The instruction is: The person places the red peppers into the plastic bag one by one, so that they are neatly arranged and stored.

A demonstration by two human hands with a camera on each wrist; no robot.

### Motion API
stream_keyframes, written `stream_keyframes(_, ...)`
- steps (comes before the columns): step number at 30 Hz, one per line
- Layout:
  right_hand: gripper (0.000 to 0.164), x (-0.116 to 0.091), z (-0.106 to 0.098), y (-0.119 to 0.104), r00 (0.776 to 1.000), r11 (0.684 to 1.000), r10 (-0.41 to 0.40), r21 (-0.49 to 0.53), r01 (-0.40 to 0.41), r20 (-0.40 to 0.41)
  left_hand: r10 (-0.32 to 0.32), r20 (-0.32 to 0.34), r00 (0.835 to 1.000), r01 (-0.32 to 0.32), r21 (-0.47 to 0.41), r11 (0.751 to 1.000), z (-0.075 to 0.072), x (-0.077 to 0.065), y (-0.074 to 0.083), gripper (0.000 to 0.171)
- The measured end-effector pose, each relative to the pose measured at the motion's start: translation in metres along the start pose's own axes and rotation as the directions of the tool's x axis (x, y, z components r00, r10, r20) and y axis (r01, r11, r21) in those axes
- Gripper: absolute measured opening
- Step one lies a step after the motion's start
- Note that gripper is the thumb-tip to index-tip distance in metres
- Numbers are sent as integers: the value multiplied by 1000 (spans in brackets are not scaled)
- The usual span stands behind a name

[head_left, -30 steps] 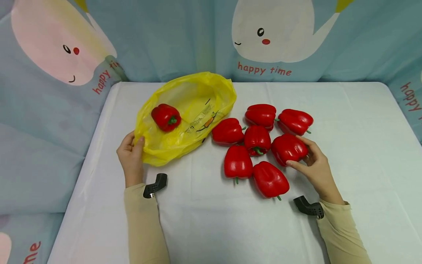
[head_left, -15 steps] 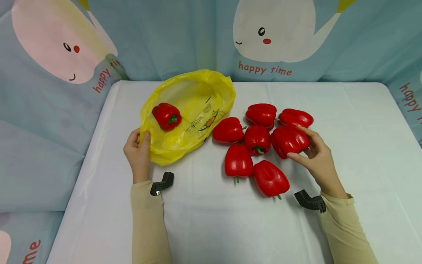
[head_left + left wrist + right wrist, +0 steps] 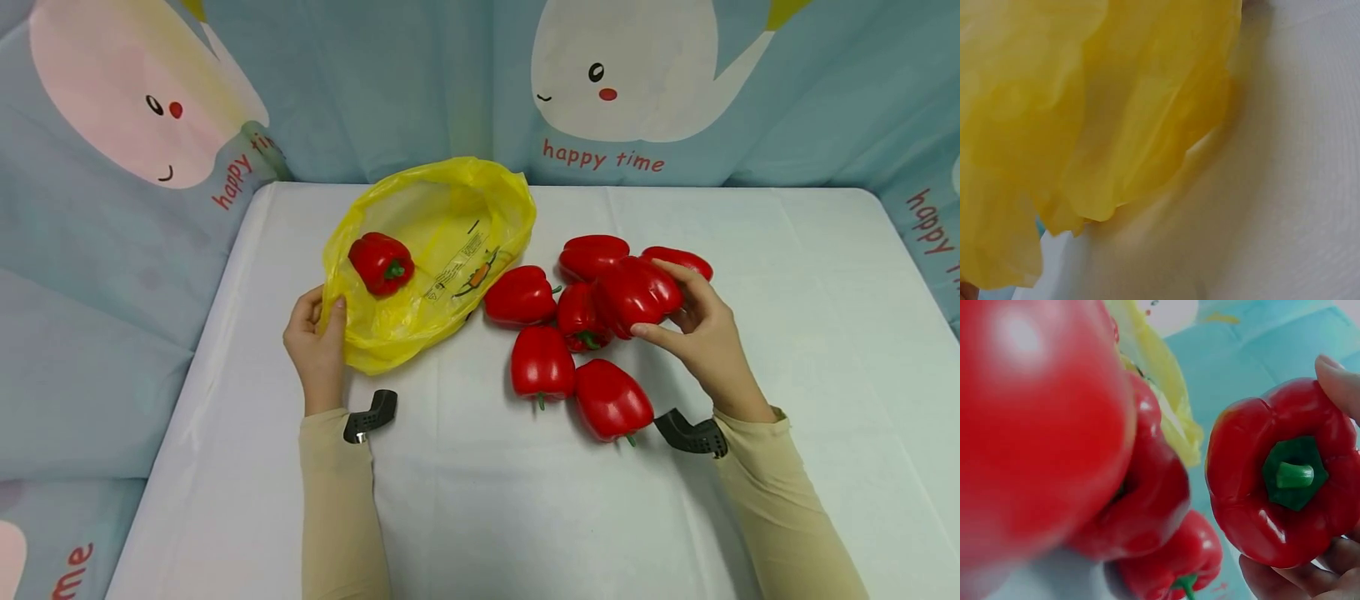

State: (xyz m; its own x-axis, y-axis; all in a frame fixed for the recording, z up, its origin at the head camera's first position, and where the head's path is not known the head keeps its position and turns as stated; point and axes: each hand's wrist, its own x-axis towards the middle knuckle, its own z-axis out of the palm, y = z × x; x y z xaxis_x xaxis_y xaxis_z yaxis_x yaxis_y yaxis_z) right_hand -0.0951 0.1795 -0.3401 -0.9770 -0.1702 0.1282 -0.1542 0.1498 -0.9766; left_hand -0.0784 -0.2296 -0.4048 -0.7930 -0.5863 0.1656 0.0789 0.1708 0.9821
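My right hand (image 3: 705, 333) grips a red bell pepper (image 3: 637, 296) between thumb and fingers, raised over the cluster. In the right wrist view the held pepper (image 3: 1241, 472) faces the camera with its green stem. My left hand (image 3: 318, 346) pinches the near left rim of a yellow plastic bag (image 3: 480, 172), spread with its mouth open. One red bell pepper (image 3: 381, 263) lies inside it. Only yellow plastic (image 3: 1141, 112) and the white cloth fill most of the left wrist view. Several more peppers (image 3: 542, 362) lie grouped right of the bag, some partly hidden behind the held one.
White cloth (image 3: 510, 508) covers the table. A blue curtain (image 3: 420, 92) with whale prints hangs along the back and left sides. Each wrist wears a black camera mount; the right mount (image 3: 690, 435) is close beside the nearest pepper (image 3: 613, 400).
My right hand has lifted the pepper from the cluster and carried it left and away from me, over its neighbours. My left hand has shifted right, drawing the bag's rim inward.
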Motion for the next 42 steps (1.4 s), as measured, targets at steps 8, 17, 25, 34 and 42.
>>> stream_keyframes(8,66,10,11,-11,1000,998,12,-67,-11,13,17,8,1000,-17,36,999,-1,1,-2,27)
stream_keyframes(17,65,28,22,-26,996,998,-23,52,18,87,39,10,999,-39,19,999,1,1,-2,25)
stream_keyframes(25,64,50,42,-39,993,999,-11,54,4,119,39,0,999,-39,16,999,1,1,1,23)
stream_keyframes(34,63,82,82,-43,988,992,43,109,-60,147,45,-15,999,-45,25,999,-2,1,0,25)
stream_keyframes(42,62,106,113,-42,983,986,19,159,-48,181,81,-5,997,-81,-12,997,-1,1,-2,24)
